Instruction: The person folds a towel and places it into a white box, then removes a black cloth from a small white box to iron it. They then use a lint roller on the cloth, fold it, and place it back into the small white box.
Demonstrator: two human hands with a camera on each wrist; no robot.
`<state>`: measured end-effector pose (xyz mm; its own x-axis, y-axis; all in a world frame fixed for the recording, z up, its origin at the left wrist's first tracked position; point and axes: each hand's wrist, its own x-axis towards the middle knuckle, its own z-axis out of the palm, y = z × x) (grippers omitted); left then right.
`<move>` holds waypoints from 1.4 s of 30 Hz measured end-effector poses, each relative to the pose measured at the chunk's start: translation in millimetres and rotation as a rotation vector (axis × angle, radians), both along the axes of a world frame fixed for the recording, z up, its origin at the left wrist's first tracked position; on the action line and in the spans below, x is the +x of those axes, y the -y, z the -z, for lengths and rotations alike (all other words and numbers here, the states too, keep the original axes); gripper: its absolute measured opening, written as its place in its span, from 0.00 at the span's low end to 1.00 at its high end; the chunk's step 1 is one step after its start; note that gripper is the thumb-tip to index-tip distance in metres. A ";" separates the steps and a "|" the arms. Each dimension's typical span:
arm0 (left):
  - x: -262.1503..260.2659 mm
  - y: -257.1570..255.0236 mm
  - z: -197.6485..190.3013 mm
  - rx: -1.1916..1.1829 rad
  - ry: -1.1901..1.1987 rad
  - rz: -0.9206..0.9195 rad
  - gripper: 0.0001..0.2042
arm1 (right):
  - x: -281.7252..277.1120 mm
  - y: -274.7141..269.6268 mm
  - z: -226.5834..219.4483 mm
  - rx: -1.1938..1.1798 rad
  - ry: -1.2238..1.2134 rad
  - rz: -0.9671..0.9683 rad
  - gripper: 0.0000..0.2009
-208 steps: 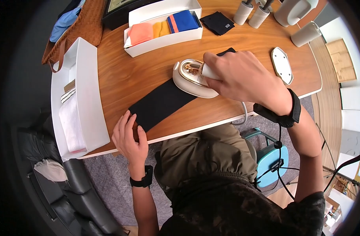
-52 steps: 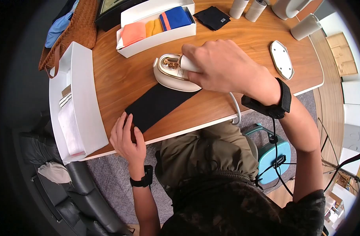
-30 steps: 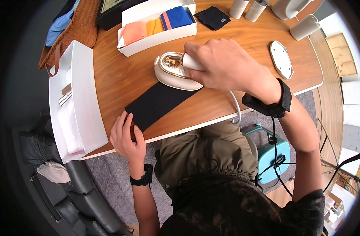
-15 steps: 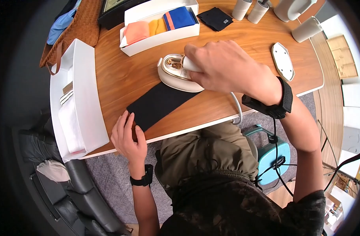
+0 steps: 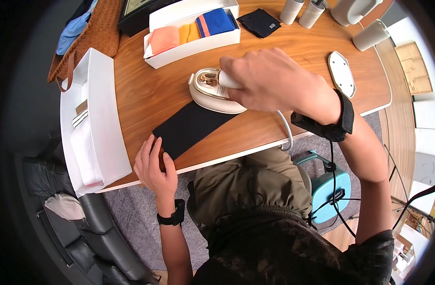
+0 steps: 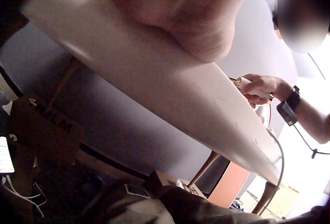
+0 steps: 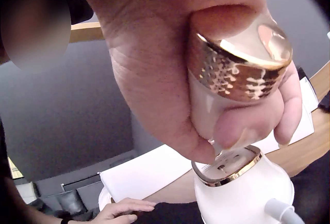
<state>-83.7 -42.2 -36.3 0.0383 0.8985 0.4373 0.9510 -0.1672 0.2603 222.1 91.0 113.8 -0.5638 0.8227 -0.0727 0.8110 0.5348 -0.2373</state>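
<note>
A long black cloth (image 5: 191,130) lies flat and slanted on the wooden table. Over its upper right part stands a white and gold handheld iron (image 5: 212,97), which hides the cloth's far end. My right hand (image 5: 274,78) grips the iron's handle from above; in the right wrist view the fingers of that hand (image 7: 165,64) wrap round the gold-banded handle, with the white body of the iron (image 7: 247,198) below. My left hand (image 5: 155,166) rests with extended, spread fingers at the cloth's near left corner. The left wrist view shows that hand (image 6: 180,12) at the table edge.
A white box (image 5: 193,47) of folded coloured cloths stands at the back. Another white box (image 5: 103,123) is on the left. A folded black cloth (image 5: 259,23), a white tray-like plate (image 5: 342,74) and grey-white containers (image 5: 371,36) are at the back right. The iron's cord (image 5: 287,128) hangs over the front edge.
Compared with the oldest frame, my right hand and the iron are further left along the cloth. Over the last second they have barely moved. My left hand has stayed at the near corner.
</note>
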 end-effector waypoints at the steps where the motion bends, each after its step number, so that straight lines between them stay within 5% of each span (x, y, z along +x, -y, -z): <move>1: 0.6 -0.1 0.2 -0.001 -0.001 -0.003 0.18 | -0.7 -0.7 0.9 -0.001 -0.001 0.001 0.12; 42: 3.0 0.7 -3.7 -0.020 0.019 -0.004 0.19 | -5.2 -8.8 3.8 -0.012 0.012 0.023 0.15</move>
